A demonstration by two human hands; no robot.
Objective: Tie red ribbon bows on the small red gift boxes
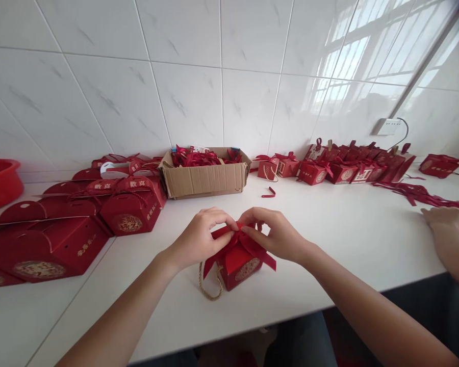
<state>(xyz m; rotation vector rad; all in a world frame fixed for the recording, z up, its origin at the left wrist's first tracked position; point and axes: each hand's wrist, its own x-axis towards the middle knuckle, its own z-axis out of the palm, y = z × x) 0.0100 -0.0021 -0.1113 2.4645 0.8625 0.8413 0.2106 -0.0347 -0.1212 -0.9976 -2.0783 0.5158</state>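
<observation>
In front of me on the white table stands a small red gift box [239, 267] with a gold round emblem on its side. A red ribbon [268, 261] is tied over its top, its ends hanging down at both sides. My left hand [204, 234] pinches the ribbon at the knot from the left. From the right, my right hand [273, 232] pinches it too, the fingertips of both hands nearly meeting. A gold cord handle [210, 297] loops onto the table at the box's left. The knot itself is partly hidden by my fingers.
Large red boxes [42, 250] line the left, near a red basin [2, 183]. A cardboard box [202, 181] of ribbons stands at the wall. Small finished boxes [342, 173] and loose ribbons [421, 193] lie right, by another person's hand [447, 218]. A red strip [269, 193] lies midway.
</observation>
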